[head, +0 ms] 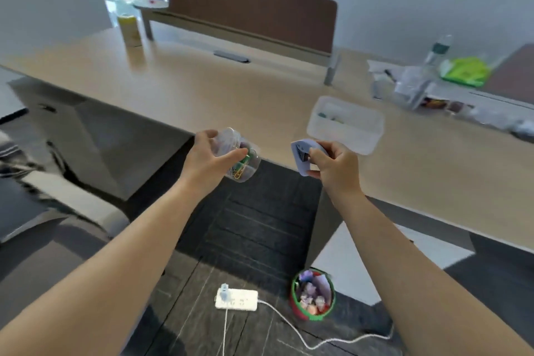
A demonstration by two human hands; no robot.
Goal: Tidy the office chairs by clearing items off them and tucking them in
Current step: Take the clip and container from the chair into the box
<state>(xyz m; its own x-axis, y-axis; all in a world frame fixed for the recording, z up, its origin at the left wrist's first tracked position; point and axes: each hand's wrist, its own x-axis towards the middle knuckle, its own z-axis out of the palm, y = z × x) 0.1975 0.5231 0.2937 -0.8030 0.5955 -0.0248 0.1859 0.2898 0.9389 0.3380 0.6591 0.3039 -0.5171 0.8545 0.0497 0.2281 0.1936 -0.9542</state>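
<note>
Clearing step in hand: left hand fingers grasp a clear clip jar; right hand fingers pinch a pale-blue holder; next, probably, setting both on the surface.

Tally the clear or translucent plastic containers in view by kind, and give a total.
Jar of paper clips, held in the left hand: 1
Storage box on the desk: 1
Water bottle at the far right: 1
Total: 3
</note>
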